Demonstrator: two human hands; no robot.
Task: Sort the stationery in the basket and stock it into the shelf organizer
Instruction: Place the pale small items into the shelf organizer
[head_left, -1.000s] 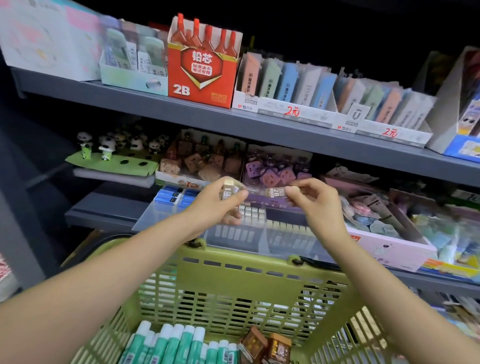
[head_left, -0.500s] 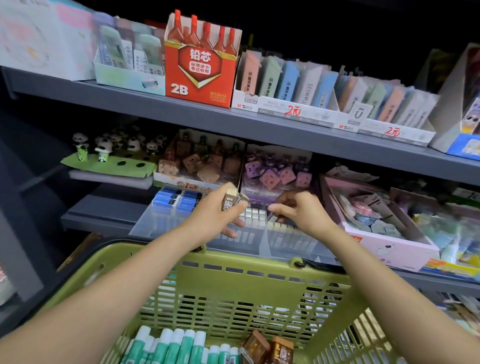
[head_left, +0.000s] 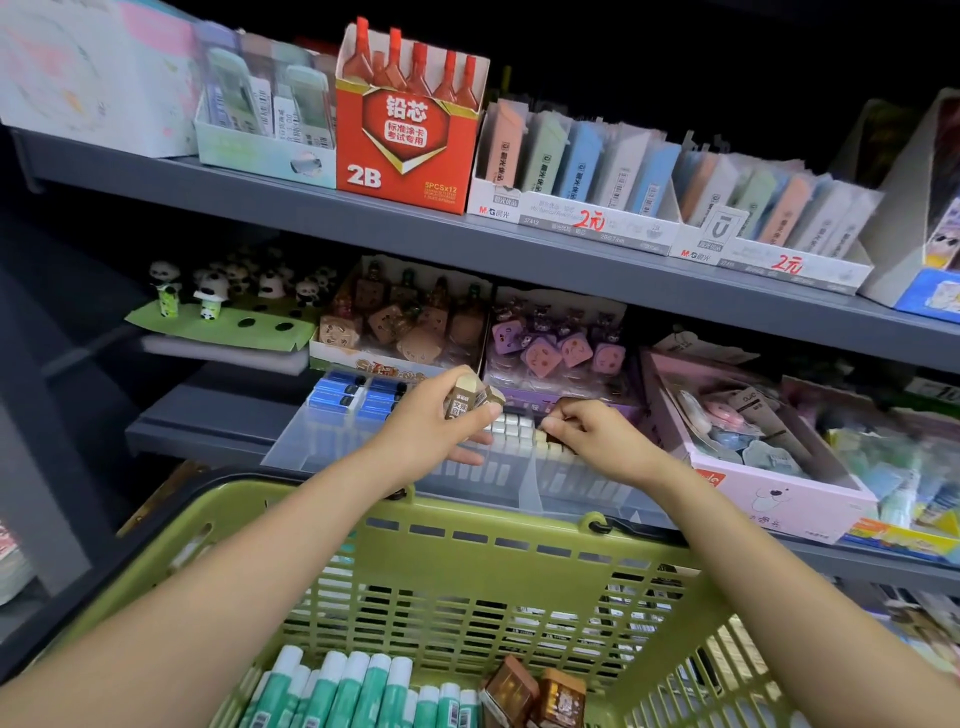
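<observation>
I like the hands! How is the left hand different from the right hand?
The left hand holds small brown-wrapped erasers up above the clear organizer; the right hand is down in it, fingers curled at the row of erasers. The left hand shows its load plainly; the right hand hides anything it pinches. Both reach over the green basket.
</observation>
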